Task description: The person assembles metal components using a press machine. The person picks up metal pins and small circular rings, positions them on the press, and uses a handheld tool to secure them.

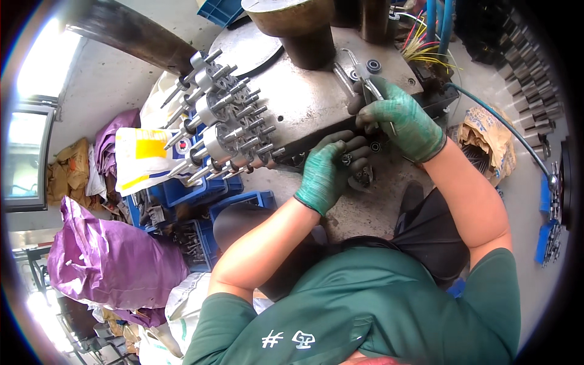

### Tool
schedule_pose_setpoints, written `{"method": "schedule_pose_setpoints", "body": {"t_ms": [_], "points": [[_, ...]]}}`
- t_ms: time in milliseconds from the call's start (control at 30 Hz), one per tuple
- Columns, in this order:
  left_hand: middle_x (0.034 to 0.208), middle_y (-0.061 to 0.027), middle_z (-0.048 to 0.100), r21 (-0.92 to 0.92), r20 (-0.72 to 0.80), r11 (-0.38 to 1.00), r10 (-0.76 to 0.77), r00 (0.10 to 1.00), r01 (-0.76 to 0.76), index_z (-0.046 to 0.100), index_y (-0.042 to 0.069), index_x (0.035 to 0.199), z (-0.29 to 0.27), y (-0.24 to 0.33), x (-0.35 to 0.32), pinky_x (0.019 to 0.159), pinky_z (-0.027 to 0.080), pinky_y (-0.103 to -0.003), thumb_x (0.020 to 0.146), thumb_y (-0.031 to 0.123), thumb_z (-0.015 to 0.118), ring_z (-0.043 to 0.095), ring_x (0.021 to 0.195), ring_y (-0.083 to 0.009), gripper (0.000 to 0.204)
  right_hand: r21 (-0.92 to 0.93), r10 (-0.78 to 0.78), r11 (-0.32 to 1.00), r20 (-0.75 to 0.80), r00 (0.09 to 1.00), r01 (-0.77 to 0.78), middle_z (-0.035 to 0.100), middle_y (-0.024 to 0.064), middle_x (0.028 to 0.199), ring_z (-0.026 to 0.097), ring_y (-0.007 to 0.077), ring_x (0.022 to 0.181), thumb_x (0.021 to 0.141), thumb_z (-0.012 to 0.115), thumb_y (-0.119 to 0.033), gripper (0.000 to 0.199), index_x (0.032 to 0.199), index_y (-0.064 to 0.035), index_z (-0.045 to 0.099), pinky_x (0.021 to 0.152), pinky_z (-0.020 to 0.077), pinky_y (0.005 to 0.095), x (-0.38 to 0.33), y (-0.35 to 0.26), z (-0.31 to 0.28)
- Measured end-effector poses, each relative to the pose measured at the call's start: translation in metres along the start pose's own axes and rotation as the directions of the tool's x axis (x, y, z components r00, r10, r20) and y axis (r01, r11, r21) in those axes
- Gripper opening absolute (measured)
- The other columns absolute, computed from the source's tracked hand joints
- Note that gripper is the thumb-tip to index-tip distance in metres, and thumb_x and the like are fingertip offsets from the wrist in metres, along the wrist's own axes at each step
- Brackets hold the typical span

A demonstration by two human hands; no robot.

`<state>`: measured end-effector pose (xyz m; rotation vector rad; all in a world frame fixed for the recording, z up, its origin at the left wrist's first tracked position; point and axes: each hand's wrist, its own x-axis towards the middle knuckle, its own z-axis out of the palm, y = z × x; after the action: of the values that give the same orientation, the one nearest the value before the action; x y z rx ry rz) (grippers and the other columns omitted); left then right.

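My left hand [325, 173], in a green glove with dark fingertips, is curled near the front edge of the metal machine table [316, 100]. A small shiny metal part [347, 159] shows between its fingers; its exact kind is too small to tell. My right hand [404, 118], gloved alike, is closed around a slim metal tool with a bent tip [370, 84], held above the table's right side. Two round bearings [373, 66] and a short metal bar [343, 79] lie just beyond that hand.
Left of my hands stand several rows of metal shafts with silver housings [228, 118]. A thick column [307, 42] rises from the table. Blue bins [204, 234] hold metal parts, beside a purple sack [115, 261]. Coloured wires [423, 45] and a torn paper bag [486, 143] are to the right.
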<state>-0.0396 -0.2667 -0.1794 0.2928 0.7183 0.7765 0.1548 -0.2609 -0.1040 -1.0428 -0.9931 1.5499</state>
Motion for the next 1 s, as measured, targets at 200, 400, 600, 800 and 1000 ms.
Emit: {"method": "schedule_pose_setpoints", "body": {"t_ms": [200,400,600,800,1000], "points": [[0.130,-0.0257,0.060,0.076,-0.008,0.996,0.049,0.999,-0.049,0.046,-0.004,0.138,0.009,0.010,-0.004,0.094,0.058,-0.043,0.106,0.009,0.044,0.066,0.112,-0.0359,0.034,-0.058,0.097,0.993,-0.017,0.995,-0.098,0.067,0.0055,0.103,0.063,0.0100,0.083,0.088,0.068,-0.017,0.053,0.136,0.0003,0.056,0.072,0.0506,0.0221,-0.020,0.003,-0.017],[0.126,-0.0204,0.063,0.101,0.049,0.991,0.085,0.995,-0.090,0.057,0.002,0.127,-0.001,0.007,0.001,0.095,0.057,-0.042,0.106,0.011,0.048,0.066,0.111,-0.0315,0.024,-0.179,0.111,0.977,-0.028,0.993,-0.115,0.066,0.0038,0.107,0.062,0.0099,0.089,0.089,0.067,-0.022,0.054,0.137,-0.0011,0.058,0.075,0.0498,0.0227,-0.031,0.001,-0.014],[0.108,-0.0096,0.064,0.232,0.034,0.967,0.102,0.994,-0.107,0.058,0.002,0.129,0.003,0.012,0.002,0.083,0.054,-0.032,0.105,0.011,0.053,0.061,0.092,-0.0176,0.026,-0.224,0.075,0.972,-0.010,0.997,-0.076,0.065,0.0037,0.111,0.061,0.0118,0.097,0.089,0.069,-0.018,0.068,0.152,-0.0027,0.049,0.084,0.0505,0.0267,-0.034,-0.001,-0.010],[0.099,-0.0051,0.065,0.376,-0.036,0.917,0.155,0.987,-0.130,0.058,0.003,0.129,0.012,0.020,-0.005,0.067,0.051,-0.025,0.105,0.011,0.058,0.060,0.077,-0.0103,0.025,-0.328,0.094,0.942,0.041,0.995,-0.075,0.061,0.0085,0.125,0.060,0.0177,0.116,0.087,0.075,-0.013,0.083,0.160,0.0002,0.035,0.105,0.0488,0.0337,-0.036,-0.009,-0.010],[0.099,-0.0051,0.065,0.331,-0.017,0.926,0.200,0.980,-0.183,0.060,0.002,0.133,0.006,0.024,0.002,0.069,0.053,-0.024,0.105,0.011,0.060,0.061,0.080,-0.0089,0.029,-0.830,-0.306,0.457,0.190,0.933,0.319,0.064,0.0156,0.127,0.061,0.0346,0.120,0.075,0.071,-0.003,0.075,0.148,-0.0040,0.054,0.108,0.0469,0.0423,-0.040,-0.016,-0.012]]}}
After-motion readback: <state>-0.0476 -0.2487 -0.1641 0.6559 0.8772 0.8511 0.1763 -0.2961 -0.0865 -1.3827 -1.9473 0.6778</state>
